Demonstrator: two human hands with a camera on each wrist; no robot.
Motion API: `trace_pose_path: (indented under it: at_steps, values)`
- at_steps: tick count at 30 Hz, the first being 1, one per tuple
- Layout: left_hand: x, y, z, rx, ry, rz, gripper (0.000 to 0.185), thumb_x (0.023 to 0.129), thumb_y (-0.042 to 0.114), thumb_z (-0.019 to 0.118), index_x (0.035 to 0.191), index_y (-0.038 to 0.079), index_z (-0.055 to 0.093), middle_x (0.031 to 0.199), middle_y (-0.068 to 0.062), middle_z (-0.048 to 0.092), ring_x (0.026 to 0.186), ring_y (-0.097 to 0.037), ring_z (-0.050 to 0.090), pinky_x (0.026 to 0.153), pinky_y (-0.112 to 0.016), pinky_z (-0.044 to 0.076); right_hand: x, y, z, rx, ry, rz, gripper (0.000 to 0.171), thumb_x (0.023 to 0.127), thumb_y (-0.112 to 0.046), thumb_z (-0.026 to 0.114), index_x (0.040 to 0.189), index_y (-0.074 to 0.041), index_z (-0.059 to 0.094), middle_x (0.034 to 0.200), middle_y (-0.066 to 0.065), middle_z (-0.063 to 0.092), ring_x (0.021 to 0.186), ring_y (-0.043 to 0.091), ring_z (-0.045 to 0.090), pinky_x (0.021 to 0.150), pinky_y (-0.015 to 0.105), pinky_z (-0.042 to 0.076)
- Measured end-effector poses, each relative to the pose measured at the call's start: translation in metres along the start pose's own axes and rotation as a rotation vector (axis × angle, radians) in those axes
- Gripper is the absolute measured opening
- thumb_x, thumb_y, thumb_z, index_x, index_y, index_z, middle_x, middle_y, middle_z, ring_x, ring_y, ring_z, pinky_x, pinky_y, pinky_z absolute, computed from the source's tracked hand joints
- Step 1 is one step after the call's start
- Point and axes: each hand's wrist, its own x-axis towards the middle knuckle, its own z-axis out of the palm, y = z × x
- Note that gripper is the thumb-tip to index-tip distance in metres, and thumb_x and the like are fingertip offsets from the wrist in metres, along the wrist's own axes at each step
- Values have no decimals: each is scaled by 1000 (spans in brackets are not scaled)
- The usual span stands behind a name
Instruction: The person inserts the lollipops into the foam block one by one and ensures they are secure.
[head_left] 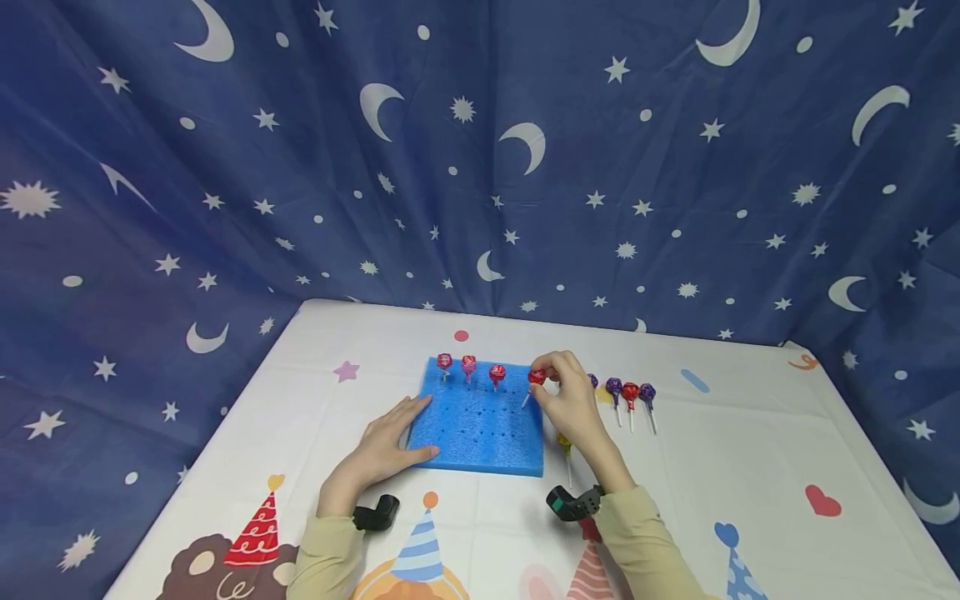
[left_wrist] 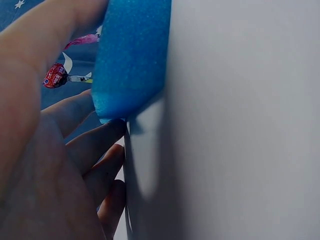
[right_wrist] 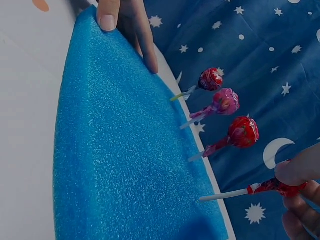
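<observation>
A blue foam board [head_left: 480, 433] dotted with small holes lies on the table. Three wrapped lollipops stand in its far row: a dark red one [head_left: 444, 361], a pink one [head_left: 468, 364] and a red one [head_left: 497, 373]. My right hand [head_left: 567, 400] pinches another red lollipop [right_wrist: 270, 188] by its wrapped head, at the board's far right. Its white stick slants down toward the foam; whether the tip touches, I cannot tell. My left hand [head_left: 386, 442] rests at the board's left edge, thumb on top and fingers spread along the side.
Right of the board lie purple lollipops [head_left: 647, 393] and a red-wrapped lollipop [head_left: 630, 392], sticks toward me. A yellow-green lollipop [head_left: 565, 443] lies beside the board's right edge, below my right wrist. A blue starry curtain [head_left: 450, 208] hangs behind the white printed tablecloth [head_left: 750, 450].
</observation>
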Motion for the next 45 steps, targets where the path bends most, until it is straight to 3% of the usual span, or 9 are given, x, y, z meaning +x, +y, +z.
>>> trace_pose_path:
  at_steps: [16,23,39,45]
  values:
    - [-1,0,2,-6,3,-1,84,83,46,70,152,18,31,158,-12,30,149,-34,19,114,-65,17,13,1,9,61,3,6,21,81,-2,73,96,-12,62,100,6,57,95,24,57,89,50,49]
    - [-1,1,2,-14,3,-5,83,83,45,70,151,18,31,158,-12,31,149,-35,19,114,-66,16,15,3,12,59,0,6,20,82,-3,73,97,-9,62,100,7,58,94,24,58,89,40,49]
    - [-1,2,1,-11,4,-2,83,83,44,71,151,19,32,157,-12,31,149,-35,19,114,-66,16,18,5,13,45,-17,12,19,83,-2,71,99,-8,62,102,8,56,96,24,57,91,40,51]
    - [-1,2,0,-13,4,-4,83,83,45,71,151,19,31,158,-12,31,149,-35,19,114,-66,16,17,1,16,59,-24,-22,21,83,0,70,100,-8,62,102,8,56,96,24,58,91,41,52]
